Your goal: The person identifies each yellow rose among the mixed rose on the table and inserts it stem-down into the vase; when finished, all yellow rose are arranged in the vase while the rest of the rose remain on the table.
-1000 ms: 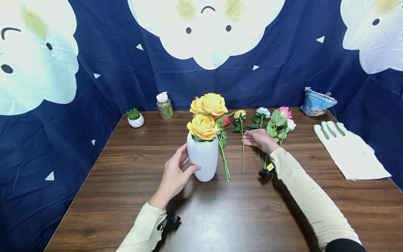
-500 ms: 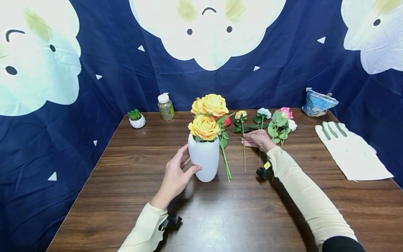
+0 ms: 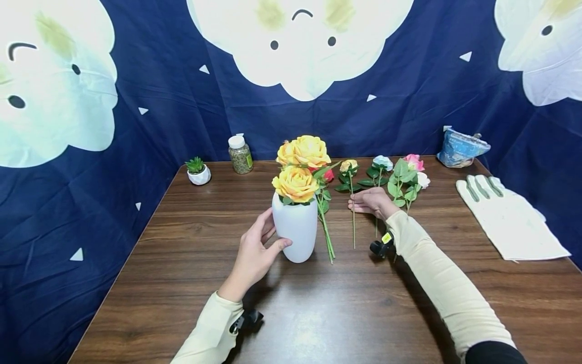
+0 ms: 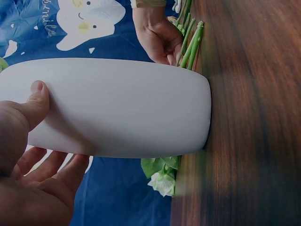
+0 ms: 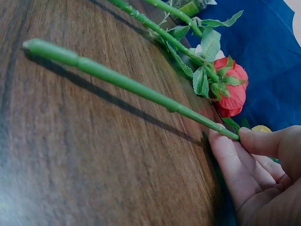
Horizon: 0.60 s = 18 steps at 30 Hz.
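Note:
My left hand (image 3: 254,250) grips the side of an upright white vase (image 3: 295,230), thumb in front and fingers round the far side. Large yellow roses (image 3: 296,184) stand in the vase's mouth. To the right, my right hand (image 3: 373,201) pinches the stem of a small yellow rose (image 3: 348,167) between thumb and forefinger. In the right wrist view its green stem (image 5: 127,87) slants just above the wood, its shadow beneath it. A red rose (image 5: 233,87) lies close by, partly behind the vase in the head view.
Right of the held stem lie a pale blue rose (image 3: 382,163), a pink rose (image 3: 414,162) and a white one (image 3: 423,180). White gloves (image 3: 509,222) and a blue bag (image 3: 461,147) are farther right. A jar (image 3: 240,155) and a potted succulent (image 3: 198,174) stand at the back left.
The head view has shifted slightly. My right wrist has turned a little, with its fingers still at the yellow rose's stem. My left hand and the vase have stayed put.

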Available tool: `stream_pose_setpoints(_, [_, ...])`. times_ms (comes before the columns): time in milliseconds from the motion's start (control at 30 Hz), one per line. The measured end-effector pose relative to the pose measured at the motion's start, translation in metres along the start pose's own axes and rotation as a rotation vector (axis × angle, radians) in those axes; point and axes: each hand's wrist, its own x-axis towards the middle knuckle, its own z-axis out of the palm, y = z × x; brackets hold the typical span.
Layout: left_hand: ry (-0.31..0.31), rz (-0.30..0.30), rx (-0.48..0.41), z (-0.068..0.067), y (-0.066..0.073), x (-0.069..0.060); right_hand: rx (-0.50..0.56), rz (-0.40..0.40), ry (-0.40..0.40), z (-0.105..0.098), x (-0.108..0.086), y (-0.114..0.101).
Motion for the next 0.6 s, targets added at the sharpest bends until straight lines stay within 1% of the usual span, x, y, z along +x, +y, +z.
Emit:
stream_pose_setpoints(167, [0.004,0.002,-0.001,0.0,0.0,0.0,0.052,-0.025,-0.012,0.0,-0.004,0.001])
stream_pose_setpoints(400, [0.002,-0.003,-0.001,0.0,0.0,-0.001,0.149,-0.05,0.009,-0.003,-0.007,0.005])
stream_pose_setpoints(500, [0.002,-0.005,0.0,0.0,0.0,0.0,0.235,-0.075,0.013,-0.005,-0.009,0.006])
stream_pose_setpoints(600, [0.002,-0.008,0.0,0.0,0.001,0.0,0.348,-0.094,0.023,-0.008,-0.015,0.005])
